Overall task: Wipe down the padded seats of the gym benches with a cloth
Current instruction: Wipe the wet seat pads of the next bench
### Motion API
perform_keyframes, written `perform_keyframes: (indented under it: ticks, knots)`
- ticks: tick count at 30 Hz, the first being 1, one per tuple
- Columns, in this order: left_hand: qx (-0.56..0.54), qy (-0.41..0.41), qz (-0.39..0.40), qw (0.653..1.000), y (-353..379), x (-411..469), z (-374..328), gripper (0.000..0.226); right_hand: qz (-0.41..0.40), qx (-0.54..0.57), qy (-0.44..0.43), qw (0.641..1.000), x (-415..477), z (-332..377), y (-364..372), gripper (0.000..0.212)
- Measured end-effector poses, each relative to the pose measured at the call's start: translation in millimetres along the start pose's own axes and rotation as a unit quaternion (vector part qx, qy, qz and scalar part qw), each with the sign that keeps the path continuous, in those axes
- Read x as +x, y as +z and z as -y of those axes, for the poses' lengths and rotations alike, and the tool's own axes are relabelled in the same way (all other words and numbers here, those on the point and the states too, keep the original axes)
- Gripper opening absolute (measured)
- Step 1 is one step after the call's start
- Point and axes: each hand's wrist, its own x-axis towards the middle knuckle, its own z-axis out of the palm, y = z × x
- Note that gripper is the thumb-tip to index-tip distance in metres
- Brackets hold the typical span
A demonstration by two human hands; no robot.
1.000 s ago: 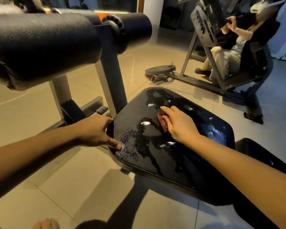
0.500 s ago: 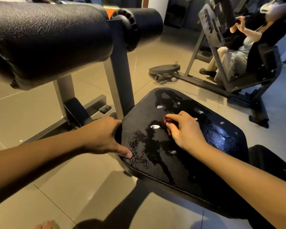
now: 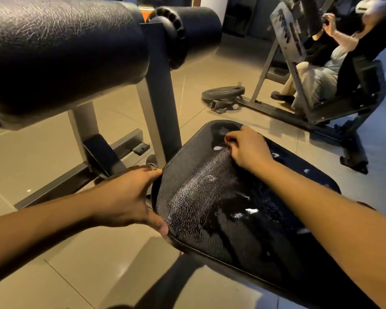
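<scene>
The black padded seat [image 3: 210, 197] of the bench fills the lower middle of the head view, its cracked surface glistening with wet patches. My left hand [image 3: 129, 197] grips the seat's left edge, thumb on top near the front corner. My right hand [image 3: 247, 150] presses down near the seat's far end with its fingers curled over a cloth that is almost wholly hidden beneath them. A pale wet streak runs from that hand back toward the near edge.
Two black foam roller pads [image 3: 60, 52] on a grey upright post [image 3: 158, 103] hang close above at the upper left. A weight plate [image 3: 223, 92] lies on the tiled floor beyond. A person [image 3: 316, 70] sits on another machine at the upper right.
My right hand has slid with the cloth toward the far end of the seat, leaving a wet streak behind. My left hand keeps its hold on the seat's left edge.
</scene>
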Motion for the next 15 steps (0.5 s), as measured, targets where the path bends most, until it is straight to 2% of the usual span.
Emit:
perform_keyframes:
  ticks: [2,4,6,8,10,12,15]
  knots:
    - [0.009,0.005,-0.006,1.0,-1.6,-0.6,-2.2,0.12,0.003,0.019,-0.036,0.999,-22.3,21.1,-1.5,0.03]
    - [0.013,0.009,-0.007,1.0,-1.7,-1.0,-2.0,0.12,0.033,0.081,-0.117,0.989,-65.4,54.9,-11.7,0.03]
    - [0.007,0.004,-0.002,1.0,-1.1,-1.8,-3.8,0.117,0.077,0.117,-0.241,0.96,-109.4,83.9,-25.6,0.029]
    - [-0.001,-0.001,-0.004,1.0,-1.5,-3.1,-6.3,0.113,0.104,0.109,-0.322,0.935,-129.4,96.5,-30.6,0.03]
    - [-0.007,0.007,-0.006,1.0,-1.9,-3.2,-5.6,0.114,0.075,0.097,-0.304,0.945,-106.6,84.8,-24.3,0.03]
    - [-0.016,0.004,-0.01,1.0,-0.7,-4.5,-2.1,0.115,0.027,0.062,-0.214,0.974,-53.0,60.4,-12.9,0.03]
    - [-0.035,-0.006,-0.016,0.999,1.6,-6.0,-1.5,0.119,0.018,0.011,-0.06,0.998,21.8,18.9,-1.0,0.026]
